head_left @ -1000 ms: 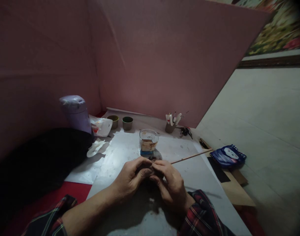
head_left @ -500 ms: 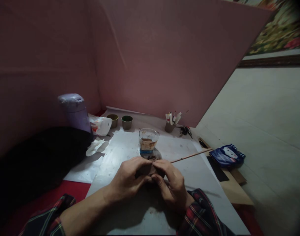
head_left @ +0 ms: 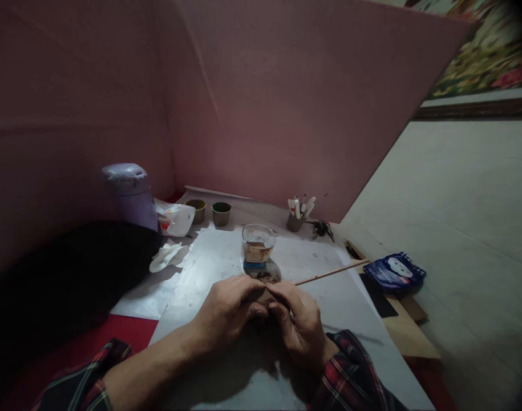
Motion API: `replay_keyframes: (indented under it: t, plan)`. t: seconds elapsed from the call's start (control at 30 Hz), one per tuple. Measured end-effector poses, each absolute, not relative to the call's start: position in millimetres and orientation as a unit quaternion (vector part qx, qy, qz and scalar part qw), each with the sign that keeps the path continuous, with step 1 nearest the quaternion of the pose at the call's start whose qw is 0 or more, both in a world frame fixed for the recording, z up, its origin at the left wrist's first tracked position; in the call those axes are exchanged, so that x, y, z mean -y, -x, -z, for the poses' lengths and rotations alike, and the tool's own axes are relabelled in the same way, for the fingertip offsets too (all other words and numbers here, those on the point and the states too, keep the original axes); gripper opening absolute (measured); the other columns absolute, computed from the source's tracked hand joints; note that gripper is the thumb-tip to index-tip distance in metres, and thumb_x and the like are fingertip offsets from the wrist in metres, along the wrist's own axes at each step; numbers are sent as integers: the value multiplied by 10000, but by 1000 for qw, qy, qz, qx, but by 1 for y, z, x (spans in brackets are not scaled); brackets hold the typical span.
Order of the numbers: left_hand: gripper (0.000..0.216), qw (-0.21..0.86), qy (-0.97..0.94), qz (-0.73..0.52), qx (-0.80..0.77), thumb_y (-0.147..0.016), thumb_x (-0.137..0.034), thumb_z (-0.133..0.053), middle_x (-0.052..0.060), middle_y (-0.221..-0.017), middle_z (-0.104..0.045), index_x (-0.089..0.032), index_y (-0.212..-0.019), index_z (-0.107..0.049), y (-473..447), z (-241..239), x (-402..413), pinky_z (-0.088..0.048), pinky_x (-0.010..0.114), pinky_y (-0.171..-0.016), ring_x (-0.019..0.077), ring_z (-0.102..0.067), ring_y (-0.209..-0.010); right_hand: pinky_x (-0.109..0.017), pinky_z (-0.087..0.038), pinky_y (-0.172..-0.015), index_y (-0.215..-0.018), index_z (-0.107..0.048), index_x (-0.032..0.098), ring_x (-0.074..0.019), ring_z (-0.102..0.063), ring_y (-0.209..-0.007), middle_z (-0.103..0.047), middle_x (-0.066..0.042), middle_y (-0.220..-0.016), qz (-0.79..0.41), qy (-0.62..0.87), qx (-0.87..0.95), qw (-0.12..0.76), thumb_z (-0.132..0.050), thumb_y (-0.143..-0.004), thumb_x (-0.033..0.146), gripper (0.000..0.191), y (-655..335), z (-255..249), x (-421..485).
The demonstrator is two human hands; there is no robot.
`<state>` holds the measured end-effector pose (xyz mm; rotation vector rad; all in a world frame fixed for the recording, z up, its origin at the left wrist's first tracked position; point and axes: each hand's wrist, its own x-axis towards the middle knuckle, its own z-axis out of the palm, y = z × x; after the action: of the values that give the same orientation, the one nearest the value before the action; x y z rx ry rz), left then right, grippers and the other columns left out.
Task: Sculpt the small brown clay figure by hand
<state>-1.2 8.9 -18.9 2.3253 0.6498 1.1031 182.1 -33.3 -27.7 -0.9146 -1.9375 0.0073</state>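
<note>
Between my two hands is a lump of brown clay [head_left: 264, 297], mostly covered by the fingers. My left hand [head_left: 229, 308] wraps its left side, thumb at the near face. Around the right side curls my right hand [head_left: 298, 319], its thumb and fingers pressed on the clay. Just beyond the fingertips lie dark clay scraps [head_left: 268, 277] on the white sheet [head_left: 218, 251]. A clear glass cup [head_left: 259, 242] of brownish water stands behind them. A thin wooden stick [head_left: 331, 272] slants away to the right of my right hand.
Two small cups, one green inside [head_left: 221, 214] and one yellowish [head_left: 197, 211], stand at the back. Nearby are a purple bottle [head_left: 134, 197], crumpled tissue [head_left: 166, 257], a pen holder [head_left: 295, 221], a blue packet [head_left: 395, 272] and a black cloth [head_left: 81, 274].
Both hands stay around the clay. My left thumb has shifted on its near face, and less of the clay shows between the hands. More of the scraps behind is visible.
</note>
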Motion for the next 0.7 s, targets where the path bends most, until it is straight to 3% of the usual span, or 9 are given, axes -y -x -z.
replay_keyframes:
  t: [0.3,0.7]
  plan:
    - [142,245,-852,-401,-229,-914,-213,-518,74,-884,-702,-146,-966,-632,2,19,-10,-497,288,-710,176,-645,-783,-271,-531,-679,-1089,-593,159,-164,-668,-767,-693,-69,-859,-8,373,784,497,-494,-919,110,202,-178,30,33]
    - [147,260,-845,-403,-239,-916,-207,-511,68,-815,-682,-136,-901,-640,1,22,-11,-497,285,-685,162,-626,-735,-242,-528,-650,-1035,-632,151,-152,-697,-740,-720,-58,-832,-40,388,778,492,-484,-939,155,176,-180,29,33]
